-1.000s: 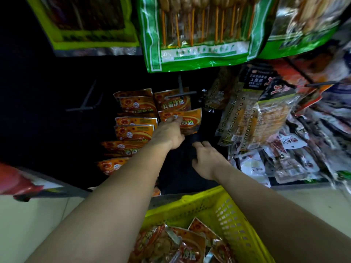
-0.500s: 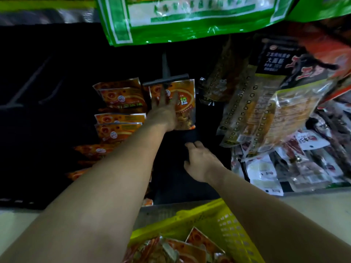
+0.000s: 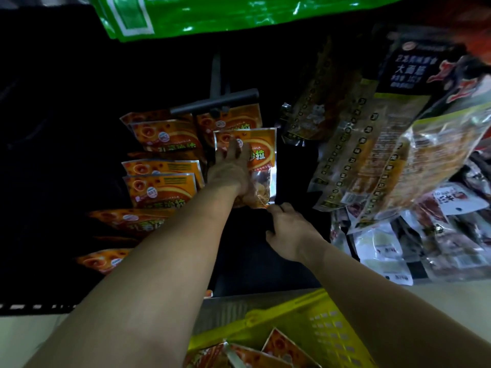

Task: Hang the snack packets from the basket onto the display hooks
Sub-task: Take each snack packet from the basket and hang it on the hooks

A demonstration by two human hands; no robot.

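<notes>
My left hand [image 3: 229,170] holds an orange snack packet [image 3: 261,155] upright against the dark display panel, fingers spread over its front. The packet's top edge sits just below the black display hook [image 3: 215,102], where another orange packet [image 3: 239,119] hangs behind it. My right hand [image 3: 288,229] hovers lower right with loosely curled fingers and holds nothing; its fingertips are next to the held packet's bottom corner. The yellow basket [image 3: 326,322] stands at the bottom with more orange packets [image 3: 281,349] inside.
Rows of matching orange packets [image 3: 162,160] hang to the left. Clear and black packets of other snacks [image 3: 385,155] crowd the right side. Big green bags [image 3: 212,14] hang overhead. A pale floor [image 3: 451,296] shows past the basket.
My left hand has drawn the orange packet a little down and right from the hook. The right hand stays in place. The view has tilted down.
</notes>
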